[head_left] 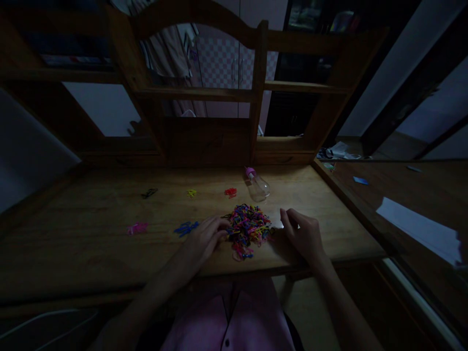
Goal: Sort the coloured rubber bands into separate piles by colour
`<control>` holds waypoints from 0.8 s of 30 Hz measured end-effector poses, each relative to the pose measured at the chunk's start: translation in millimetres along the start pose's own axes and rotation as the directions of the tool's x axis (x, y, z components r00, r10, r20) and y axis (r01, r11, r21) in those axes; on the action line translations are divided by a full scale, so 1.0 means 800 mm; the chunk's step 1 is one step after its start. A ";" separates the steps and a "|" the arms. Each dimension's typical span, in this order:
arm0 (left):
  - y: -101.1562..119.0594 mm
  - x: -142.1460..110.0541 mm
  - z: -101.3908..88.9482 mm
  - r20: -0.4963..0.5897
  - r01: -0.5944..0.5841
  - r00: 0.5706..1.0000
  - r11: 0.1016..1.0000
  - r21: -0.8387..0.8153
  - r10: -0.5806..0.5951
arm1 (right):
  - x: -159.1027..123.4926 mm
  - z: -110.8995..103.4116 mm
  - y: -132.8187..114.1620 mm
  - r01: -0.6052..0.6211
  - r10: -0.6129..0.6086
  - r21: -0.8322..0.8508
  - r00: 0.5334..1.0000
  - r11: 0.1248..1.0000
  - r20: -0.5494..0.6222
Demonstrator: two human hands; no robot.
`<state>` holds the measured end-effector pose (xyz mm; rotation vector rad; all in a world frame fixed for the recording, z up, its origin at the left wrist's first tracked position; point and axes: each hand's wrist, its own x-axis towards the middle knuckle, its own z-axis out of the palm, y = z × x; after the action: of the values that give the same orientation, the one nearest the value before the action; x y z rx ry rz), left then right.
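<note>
A heaped pile of small, thin, coloured clip-like pieces (248,224) lies on the wooden desk; their exact kind is too small to tell. At the pile's left edge, my left hand (206,236) has its fingers bent together and touching the pieces. My right hand (303,231) rests just right of the pile, fingers curled in and thumb near the index finger. Whether either hand holds a piece is hidden. Sorted by colour are small groups: blue (186,228) beside my left hand, pink (138,228) farther left, and black (149,193), yellow (191,193) and red (230,192) behind.
Behind the pile lies a clear bulb-shaped bottle (260,187) with a pink cap. A wooden shelf unit (208,141) stands along the desk's back edge. On the right, a lower wooden surface (340,183) carries a white paper sheet (420,229) and a blue card (360,180).
</note>
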<state>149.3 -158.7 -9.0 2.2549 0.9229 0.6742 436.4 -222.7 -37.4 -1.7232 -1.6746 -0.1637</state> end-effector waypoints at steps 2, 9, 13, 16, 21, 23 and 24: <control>0.005 0.000 -0.003 0.048 0.174 0.985 0.960 -0.218 -0.167 | 0.000 0.000 0.000 0.011 -0.011 0.001 1.000 1.000 -0.002; 0.009 -0.012 -0.004 0.056 0.359 0.923 0.800 -0.480 -0.381 | -0.001 -0.001 0.000 0.060 -0.061 -0.027 0.998 0.998 -0.005; 0.000 -0.045 -0.012 -0.149 0.408 0.866 0.847 -0.341 -0.477 | -0.002 -0.001 0.000 0.059 -0.059 -0.027 0.998 0.998 -0.003; -0.023 -0.069 -0.028 -0.344 0.448 0.813 0.883 -0.142 -0.469 | -0.002 0.000 0.001 0.064 -0.064 -0.032 0.998 0.997 0.000; -0.072 -0.082 -0.053 -0.429 0.415 0.855 0.880 0.233 -0.290 | -0.003 -0.002 0.002 0.066 -0.066 -0.030 0.998 0.997 0.004; -0.084 -0.080 -0.053 -0.403 0.325 0.897 0.890 0.319 -0.183 | -0.004 -0.003 0.002 0.062 -0.062 -0.022 0.998 0.998 -0.001; -0.087 -0.078 -0.052 -0.394 0.277 0.910 0.893 0.355 -0.126 | -0.004 -0.003 0.002 0.059 -0.059 -0.016 0.998 0.998 -0.005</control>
<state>53.0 -151.6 -42.4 2.3721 1.5893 0.8851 438.5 -226.6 -37.9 -1.6842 -1.7256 -0.2095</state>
